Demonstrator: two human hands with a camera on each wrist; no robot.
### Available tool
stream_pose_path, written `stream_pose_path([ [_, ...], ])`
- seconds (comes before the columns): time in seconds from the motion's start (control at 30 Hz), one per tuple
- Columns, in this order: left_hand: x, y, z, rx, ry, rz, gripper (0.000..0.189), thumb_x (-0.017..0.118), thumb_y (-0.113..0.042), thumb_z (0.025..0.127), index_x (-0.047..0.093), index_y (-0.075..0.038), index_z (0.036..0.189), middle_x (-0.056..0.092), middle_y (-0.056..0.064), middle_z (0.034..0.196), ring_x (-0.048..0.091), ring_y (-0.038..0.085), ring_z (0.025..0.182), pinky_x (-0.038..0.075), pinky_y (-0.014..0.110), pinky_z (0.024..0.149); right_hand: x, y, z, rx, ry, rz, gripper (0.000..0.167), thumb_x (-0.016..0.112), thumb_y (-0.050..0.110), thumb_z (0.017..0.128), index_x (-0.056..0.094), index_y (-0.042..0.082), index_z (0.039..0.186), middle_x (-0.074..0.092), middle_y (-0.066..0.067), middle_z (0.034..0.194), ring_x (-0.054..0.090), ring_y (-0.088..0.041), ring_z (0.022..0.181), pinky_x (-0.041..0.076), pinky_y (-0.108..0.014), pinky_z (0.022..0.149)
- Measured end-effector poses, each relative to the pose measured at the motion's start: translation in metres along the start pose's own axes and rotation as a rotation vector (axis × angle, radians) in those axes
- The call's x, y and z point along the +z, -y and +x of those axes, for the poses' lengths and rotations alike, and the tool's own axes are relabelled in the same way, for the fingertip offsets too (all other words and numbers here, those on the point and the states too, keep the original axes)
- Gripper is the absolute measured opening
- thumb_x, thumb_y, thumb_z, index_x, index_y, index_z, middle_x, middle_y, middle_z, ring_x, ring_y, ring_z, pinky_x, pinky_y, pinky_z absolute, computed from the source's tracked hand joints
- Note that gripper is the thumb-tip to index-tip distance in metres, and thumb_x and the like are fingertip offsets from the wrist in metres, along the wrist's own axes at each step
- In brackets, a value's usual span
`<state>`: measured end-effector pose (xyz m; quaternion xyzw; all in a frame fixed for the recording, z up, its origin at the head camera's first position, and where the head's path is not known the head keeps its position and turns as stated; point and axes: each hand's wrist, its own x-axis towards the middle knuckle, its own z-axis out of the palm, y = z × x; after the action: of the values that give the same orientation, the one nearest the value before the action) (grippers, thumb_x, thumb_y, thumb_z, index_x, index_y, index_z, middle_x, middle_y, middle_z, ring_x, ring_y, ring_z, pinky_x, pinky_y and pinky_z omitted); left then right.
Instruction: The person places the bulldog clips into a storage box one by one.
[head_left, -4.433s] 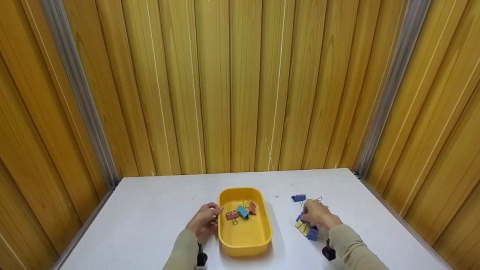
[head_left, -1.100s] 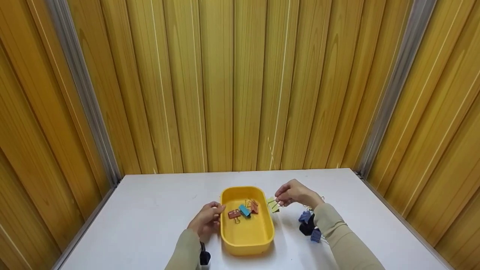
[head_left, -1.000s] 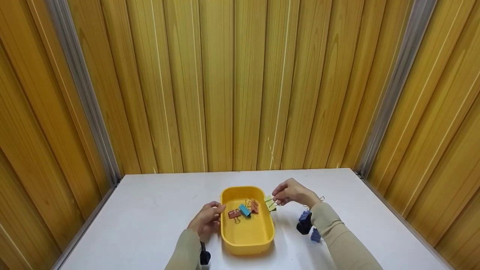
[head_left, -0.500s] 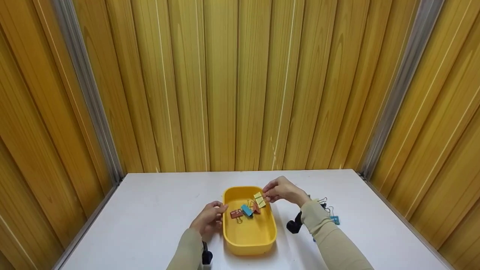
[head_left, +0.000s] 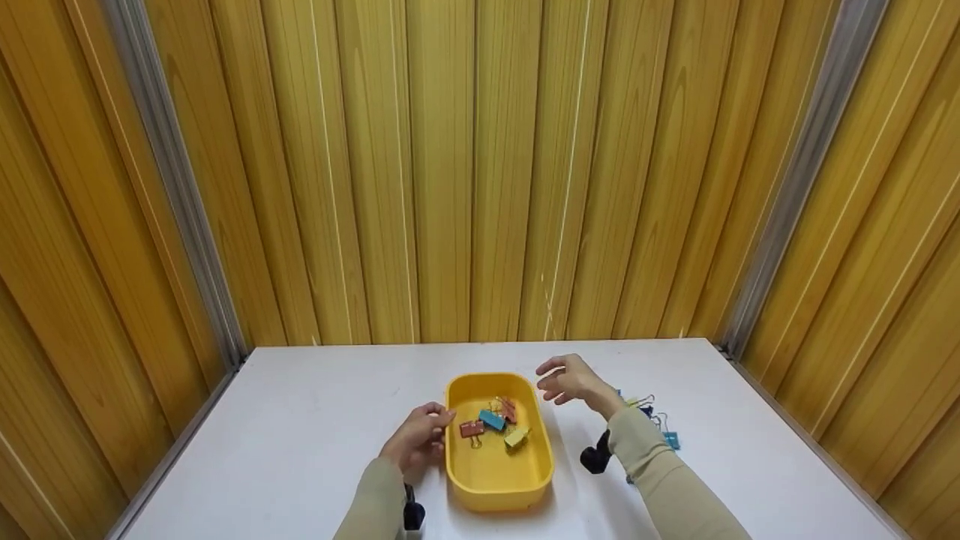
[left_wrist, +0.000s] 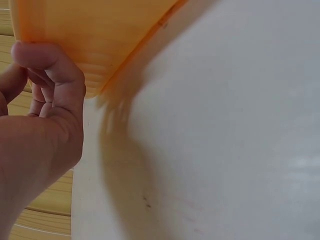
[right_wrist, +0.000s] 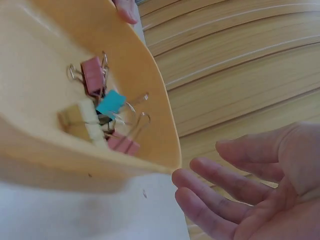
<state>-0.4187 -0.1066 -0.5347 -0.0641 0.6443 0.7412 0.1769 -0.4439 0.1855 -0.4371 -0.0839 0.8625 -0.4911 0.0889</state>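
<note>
The box (head_left: 495, 476) stands on the bench (head_left: 322, 427) between the two hands, just right of the left hand (head_left: 417, 435). The right hand (head_left: 570, 381) hovers just outside its far right corner. In the box lies a yellow clip (head_left: 517, 438), nearer the person than the right hand and to the left of it. A blue clip (head_left: 492, 420) lies just beyond and left of it, a pink clip (head_left: 508, 409) beyond that by the right wall, and a red clip (head_left: 472, 428) on the left side.

The box's right wall rises between the right hand and these clips. Right of the box, more clips lie on the bench, among them a teal clip (head_left: 670, 439); the right sleeve (head_left: 660, 476) and the black wrist camera (head_left: 596, 455) partly hide this group. Wood-patterned panels (head_left: 495, 187) stand behind the bench.

The left hand's grip pinches the left rim, thumb over the edge and fingers curled against the outside. The right hand's grip is spread, its fingers apart and slightly bent; whether a fingertip touches the box I cannot tell.
</note>
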Motion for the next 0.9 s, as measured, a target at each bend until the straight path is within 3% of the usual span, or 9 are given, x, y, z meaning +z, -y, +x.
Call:
stream_pose_path([
  [0.2,-0.006,0.002,-0.002,0.02,0.012,-0.013,0.027,0.063,-0.025,0.094,0.048,-0.008,0.107,0.055,0.006,0.087,0.052,0.013,0.066,0.043,0.022,0.056,-0.021,-0.01,-0.014,-0.004,-0.109,-0.102,0.021,0.064,0.003,0.088,0.064,-0.002,0.108,0.07,-0.018,0.096,0.065,-0.022,0.073,0.055,-0.032,0.061],
  [0.33,-0.01,0.002,-0.003,0.032,0.015,0.001,0.023,0.06,-0.025,0.095,0.047,-0.008,0.105,0.054,0.005,0.085,0.051,0.012,0.065,0.042,0.022,0.055,-0.034,-0.023,-0.023,-0.031,-0.161,-0.241,0.02,0.067,0.006,0.086,0.066,-0.002,0.103,0.068,-0.013,0.092,0.061,-0.017,0.073,0.054,-0.033,0.066],
  [0.63,-0.017,0.0,-0.004,-0.007,-0.008,-0.01,0.024,0.06,-0.026,0.096,0.048,-0.009,0.109,0.057,0.006,0.09,0.052,0.013,0.066,0.042,0.022,0.056,-0.037,-0.06,-0.04,0.003,-0.098,-0.526,0.034,0.08,0.017,0.077,0.066,-0.003,0.101,0.067,-0.014,0.097,0.062,-0.022,0.084,0.053,-0.042,0.077],
  [0.9,-0.018,-0.001,-0.003,-0.003,-0.016,-0.024,0.025,0.061,-0.024,0.095,0.048,-0.009,0.11,0.056,0.006,0.09,0.052,0.013,0.067,0.042,0.022,0.056,-0.025,-0.08,-0.046,0.01,-0.107,-0.605,0.039,0.085,0.008,0.068,0.063,-0.004,0.099,0.062,-0.017,0.101,0.057,-0.023,0.083,0.051,-0.042,0.074],
])
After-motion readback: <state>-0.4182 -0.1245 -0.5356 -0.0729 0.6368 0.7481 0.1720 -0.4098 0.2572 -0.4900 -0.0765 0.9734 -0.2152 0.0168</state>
